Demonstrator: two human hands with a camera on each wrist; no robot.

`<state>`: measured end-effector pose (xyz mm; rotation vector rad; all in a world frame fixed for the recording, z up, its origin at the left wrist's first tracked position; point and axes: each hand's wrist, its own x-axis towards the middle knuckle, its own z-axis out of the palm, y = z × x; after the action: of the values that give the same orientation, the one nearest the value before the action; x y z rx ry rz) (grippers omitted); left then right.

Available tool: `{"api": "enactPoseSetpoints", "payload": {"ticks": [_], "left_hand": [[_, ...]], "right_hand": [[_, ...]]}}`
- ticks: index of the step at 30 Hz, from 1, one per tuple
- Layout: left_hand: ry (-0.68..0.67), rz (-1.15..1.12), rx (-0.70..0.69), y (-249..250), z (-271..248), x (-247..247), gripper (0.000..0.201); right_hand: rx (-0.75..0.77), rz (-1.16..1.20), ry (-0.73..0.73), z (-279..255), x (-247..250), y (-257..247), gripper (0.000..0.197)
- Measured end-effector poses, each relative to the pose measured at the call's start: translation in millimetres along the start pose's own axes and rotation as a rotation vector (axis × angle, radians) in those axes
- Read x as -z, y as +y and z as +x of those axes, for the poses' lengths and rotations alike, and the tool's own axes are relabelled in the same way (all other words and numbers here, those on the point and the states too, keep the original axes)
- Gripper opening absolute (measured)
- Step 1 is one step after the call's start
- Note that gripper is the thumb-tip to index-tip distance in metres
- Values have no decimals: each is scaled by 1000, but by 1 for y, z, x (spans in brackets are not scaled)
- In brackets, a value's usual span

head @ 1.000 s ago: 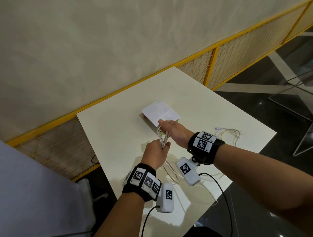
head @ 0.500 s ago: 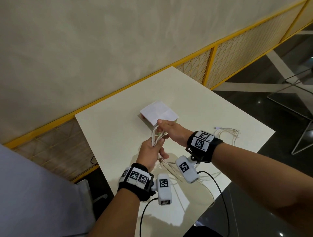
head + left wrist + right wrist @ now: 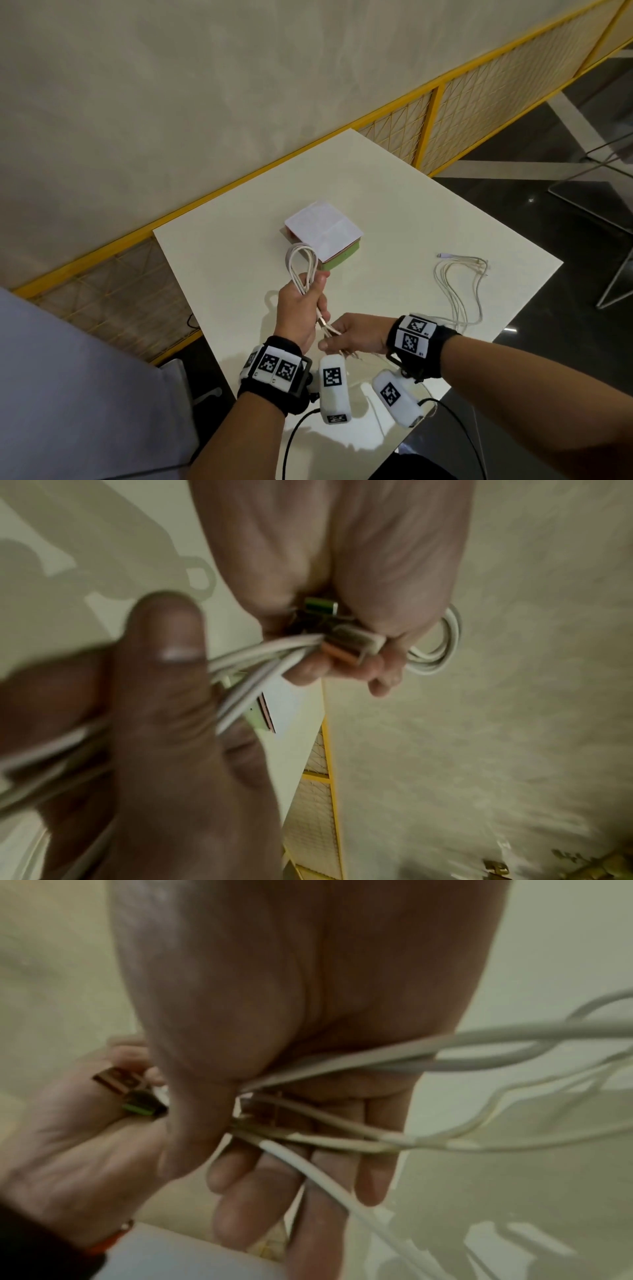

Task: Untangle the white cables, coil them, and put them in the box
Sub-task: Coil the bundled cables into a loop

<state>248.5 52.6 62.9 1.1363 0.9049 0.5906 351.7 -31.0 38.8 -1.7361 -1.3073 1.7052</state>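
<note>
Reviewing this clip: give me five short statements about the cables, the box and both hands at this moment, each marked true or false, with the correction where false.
1. The left hand grips a looped bundle of white cable. True.
2. The right hand rests flat on the table, holding nothing. False: it holds the trailing cable ends just below the left hand's grip.
3. The box stands on the table beyond the hands. True.
4. The looped bundle already lies inside the box. False: it is held in the air in front of the box.
5. A second white cable lies loose on the table to the right, touched by neither hand. True.
</note>
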Motion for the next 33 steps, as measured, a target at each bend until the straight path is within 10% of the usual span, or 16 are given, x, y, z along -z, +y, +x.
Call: {"api": "enactPoseSetpoints", "payload": {"ticks": [4, 12, 24, 33], "left_hand": [[64, 22, -15, -3, 0, 3, 15], [223, 142, -1, -10, 3, 12, 18], [23, 379, 57, -8, -6, 3, 43], [-41, 453, 104, -2, -11, -2, 69]], "right_hand": [[-69, 49, -35, -12, 11, 2, 46], [-144, -564, 124, -29, 33, -9, 44], [341, -872, 642, -26, 33, -53, 22], [283, -697, 751, -21, 22, -59, 43]]}}
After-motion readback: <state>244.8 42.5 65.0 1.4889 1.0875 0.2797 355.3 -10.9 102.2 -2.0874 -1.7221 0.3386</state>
